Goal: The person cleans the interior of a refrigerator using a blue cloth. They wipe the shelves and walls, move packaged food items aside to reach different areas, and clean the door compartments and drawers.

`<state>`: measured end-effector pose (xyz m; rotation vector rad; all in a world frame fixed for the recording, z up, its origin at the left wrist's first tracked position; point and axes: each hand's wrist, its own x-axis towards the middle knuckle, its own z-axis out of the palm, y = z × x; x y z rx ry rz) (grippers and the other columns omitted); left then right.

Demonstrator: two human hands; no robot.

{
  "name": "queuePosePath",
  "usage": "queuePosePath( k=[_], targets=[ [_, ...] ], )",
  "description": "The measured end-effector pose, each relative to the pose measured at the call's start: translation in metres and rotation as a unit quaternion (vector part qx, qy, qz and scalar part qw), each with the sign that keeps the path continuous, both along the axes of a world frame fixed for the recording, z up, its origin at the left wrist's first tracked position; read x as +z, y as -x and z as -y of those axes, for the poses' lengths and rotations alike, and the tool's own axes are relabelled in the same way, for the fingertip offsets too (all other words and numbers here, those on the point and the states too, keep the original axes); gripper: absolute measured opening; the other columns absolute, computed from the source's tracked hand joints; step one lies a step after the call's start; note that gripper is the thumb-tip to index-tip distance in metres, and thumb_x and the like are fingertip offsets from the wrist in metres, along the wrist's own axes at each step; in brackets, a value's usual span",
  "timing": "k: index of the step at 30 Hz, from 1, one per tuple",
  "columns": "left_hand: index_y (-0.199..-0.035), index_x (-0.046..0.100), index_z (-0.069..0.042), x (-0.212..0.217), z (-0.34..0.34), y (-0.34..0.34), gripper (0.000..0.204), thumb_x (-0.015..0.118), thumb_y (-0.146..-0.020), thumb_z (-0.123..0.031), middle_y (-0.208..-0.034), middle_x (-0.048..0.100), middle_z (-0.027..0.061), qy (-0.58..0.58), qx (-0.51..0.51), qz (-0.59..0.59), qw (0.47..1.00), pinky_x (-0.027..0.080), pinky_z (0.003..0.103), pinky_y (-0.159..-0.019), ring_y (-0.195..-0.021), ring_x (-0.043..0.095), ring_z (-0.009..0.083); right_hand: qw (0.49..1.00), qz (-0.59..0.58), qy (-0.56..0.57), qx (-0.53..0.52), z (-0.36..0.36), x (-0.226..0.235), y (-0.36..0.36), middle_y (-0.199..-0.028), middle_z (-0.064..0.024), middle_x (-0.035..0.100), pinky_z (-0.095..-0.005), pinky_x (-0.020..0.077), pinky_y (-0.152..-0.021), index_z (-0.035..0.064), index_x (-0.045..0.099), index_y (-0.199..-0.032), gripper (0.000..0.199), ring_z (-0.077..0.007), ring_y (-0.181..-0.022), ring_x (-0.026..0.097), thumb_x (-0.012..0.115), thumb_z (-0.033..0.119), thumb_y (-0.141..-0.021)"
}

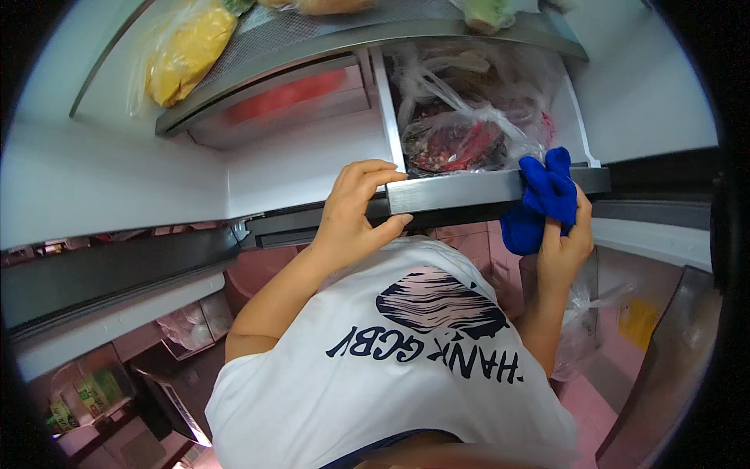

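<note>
A pulled-out refrigerator drawer with a metallic front (457,191) is in front of me. My left hand (351,207) grips the left end of that front, fingers over its top edge and thumb below. A bunched blue cloth (547,191) is in my right hand (566,242) and lies against the right part of the drawer front. Some of the right fingers are hidden behind the cloth. Inside the drawer sit knotted clear plastic bags (469,117), with dark and reddish contents showing through.
Above is a shelf (375,35) carrying a bagged yellow item (191,51) and a pale green vegetable (486,14). Left of the drawer is another compartment with a reddish item (285,94) inside. Open doors flank me; the left one has bins with eggs (195,324).
</note>
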<state>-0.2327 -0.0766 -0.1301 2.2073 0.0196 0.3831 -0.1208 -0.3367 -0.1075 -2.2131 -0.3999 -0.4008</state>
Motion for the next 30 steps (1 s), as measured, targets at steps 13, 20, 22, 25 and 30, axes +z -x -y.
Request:
queuePosePath(
  k=[13,20,22,25,30],
  targets=[
    [-0.107,0.062,-0.01,-0.006,-0.005,0.007,0.046,0.078,-0.067,-0.022,-0.107,0.063,0.0094,-0.165,0.05,0.136,0.976,0.04,0.047,-0.096,-0.099,0.059,0.0272,0.999,0.003,0.032,-0.011,-0.003,0.002,0.001,-0.109,-0.0148,0.063,-0.0354,0.0443,-0.089,0.0043,0.058,-0.114,0.031,-0.0282,-0.101,0.061,0.056,0.003,-0.083],
    [-0.101,0.066,-0.009,0.004,0.004,0.012,0.04,0.079,-0.066,-0.022,-0.101,0.065,0.0076,-0.205,0.078,0.123,0.968,0.041,0.048,-0.096,-0.093,0.062,0.0247,1.0,0.008,0.015,-0.007,-0.002,-0.002,0.0,-0.11,-0.015,0.063,-0.0361,0.0443,-0.09,0.0048,0.058,-0.115,0.032,-0.0291,-0.102,0.061,0.057,0.004,-0.083],
    [-0.099,0.066,-0.009,0.005,0.005,0.012,0.037,0.078,-0.067,-0.022,-0.099,0.066,0.0065,-0.207,0.082,0.122,0.967,0.041,0.047,-0.096,-0.091,0.062,0.0235,1.0,0.01,0.01,-0.006,-0.002,-0.002,0.0,-0.109,-0.0149,0.063,-0.0361,0.0445,-0.09,0.0048,0.058,-0.114,0.032,-0.0291,-0.102,0.061,0.057,0.004,-0.083],
    [-0.097,0.066,-0.011,0.005,0.008,0.012,0.033,0.077,-0.068,-0.025,-0.098,0.066,0.0045,-0.211,0.093,0.128,0.965,0.042,0.045,-0.096,-0.089,0.062,0.0217,1.0,0.012,0.007,-0.004,-0.003,-0.002,0.0,-0.109,-0.015,0.063,-0.0361,0.0447,-0.089,0.0048,0.058,-0.115,0.032,-0.0288,-0.101,0.061,0.057,0.004,-0.082],
    [-0.095,0.066,-0.009,0.007,0.008,0.013,0.032,0.077,-0.069,-0.024,-0.095,0.068,0.0058,-0.155,0.108,0.123,0.974,0.041,0.044,-0.096,-0.088,0.063,0.0221,1.0,0.011,-0.001,0.003,-0.003,-0.003,-0.001,-0.11,-0.0149,0.063,-0.0358,0.0447,-0.089,0.0044,0.058,-0.116,0.033,-0.0283,-0.101,0.061,0.057,0.004,-0.083]
  ],
)
